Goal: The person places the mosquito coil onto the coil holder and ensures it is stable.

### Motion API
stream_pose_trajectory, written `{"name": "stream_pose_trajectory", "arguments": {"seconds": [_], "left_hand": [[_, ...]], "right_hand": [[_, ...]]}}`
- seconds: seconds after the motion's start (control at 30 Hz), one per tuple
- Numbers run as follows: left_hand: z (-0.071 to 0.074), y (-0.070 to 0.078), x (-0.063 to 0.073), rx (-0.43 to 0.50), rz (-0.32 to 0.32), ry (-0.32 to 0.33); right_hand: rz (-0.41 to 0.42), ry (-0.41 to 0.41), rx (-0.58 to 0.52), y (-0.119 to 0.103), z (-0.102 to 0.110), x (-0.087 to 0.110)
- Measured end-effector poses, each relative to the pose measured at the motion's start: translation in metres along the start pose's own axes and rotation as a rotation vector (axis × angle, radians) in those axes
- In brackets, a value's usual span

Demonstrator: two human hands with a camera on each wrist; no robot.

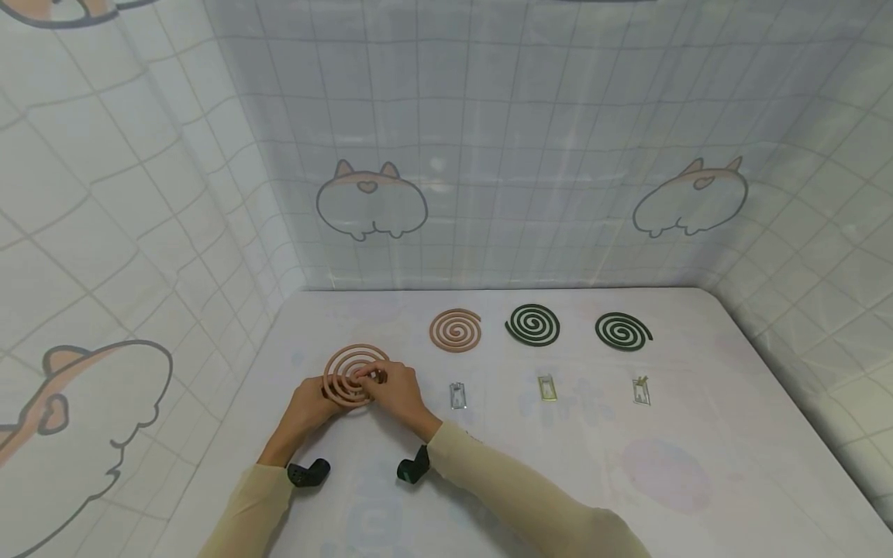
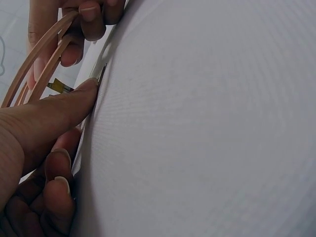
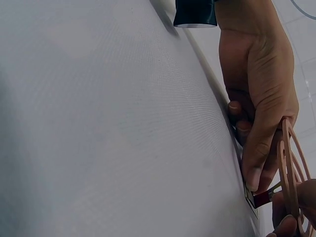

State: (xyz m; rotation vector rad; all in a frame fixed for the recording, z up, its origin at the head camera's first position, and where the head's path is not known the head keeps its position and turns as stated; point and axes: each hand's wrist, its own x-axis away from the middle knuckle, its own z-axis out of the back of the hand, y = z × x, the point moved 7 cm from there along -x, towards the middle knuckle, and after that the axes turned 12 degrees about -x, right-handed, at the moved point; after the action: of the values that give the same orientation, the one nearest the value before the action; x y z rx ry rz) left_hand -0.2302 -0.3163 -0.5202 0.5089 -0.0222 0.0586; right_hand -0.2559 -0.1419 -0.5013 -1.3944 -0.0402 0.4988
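Note:
A brown mosquito coil point(image 1: 359, 346) is held tilted above the left part of the table. My right hand point(image 1: 398, 391) pinches it near its centre. My left hand point(image 1: 310, 404) is at the coil's lower left, low against the tabletop. In the left wrist view, its thumb point(image 2: 79, 103) presses on a small metal coil stand, whose raised tab point(image 2: 60, 86) points toward the coil. The stand's flat base point(image 3: 250, 195) shows under the thumb in the right wrist view. Whether the tab touches the coil is hard to tell.
Farther back lie another brown coil point(image 1: 455, 331) and two dark green coils point(image 1: 532, 325) point(image 1: 623, 332). In front of them are three small metal stands point(image 1: 457, 396) point(image 1: 547, 388) point(image 1: 641, 390). A patterned curtain point(image 1: 488, 155) surrounds the white table point(image 1: 558, 480).

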Motion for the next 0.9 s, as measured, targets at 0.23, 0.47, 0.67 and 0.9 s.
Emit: {"name": "stream_pose_trajectory", "arguments": {"seconds": [0.23,0.47,0.67,0.9], "left_hand": [[0.0009,0.0009,0.0013,0.017,0.000,0.000],[0.0014,0.0011,0.0017,0.015,-0.005,0.007],[0.0016,0.0015,0.0014,0.011,-0.010,0.005],[-0.0002,0.0000,0.0013,0.013,-0.003,-0.003]], "right_hand": [[0.008,0.001,-0.010,-0.0004,0.0015,0.0002],[-0.001,0.000,-0.017,-0.0004,0.0021,-0.0003],[-0.015,-0.017,-0.034,-0.0001,0.0020,-0.0006],[-0.048,-0.013,-0.021,0.0030,0.0019,-0.0022]]}}
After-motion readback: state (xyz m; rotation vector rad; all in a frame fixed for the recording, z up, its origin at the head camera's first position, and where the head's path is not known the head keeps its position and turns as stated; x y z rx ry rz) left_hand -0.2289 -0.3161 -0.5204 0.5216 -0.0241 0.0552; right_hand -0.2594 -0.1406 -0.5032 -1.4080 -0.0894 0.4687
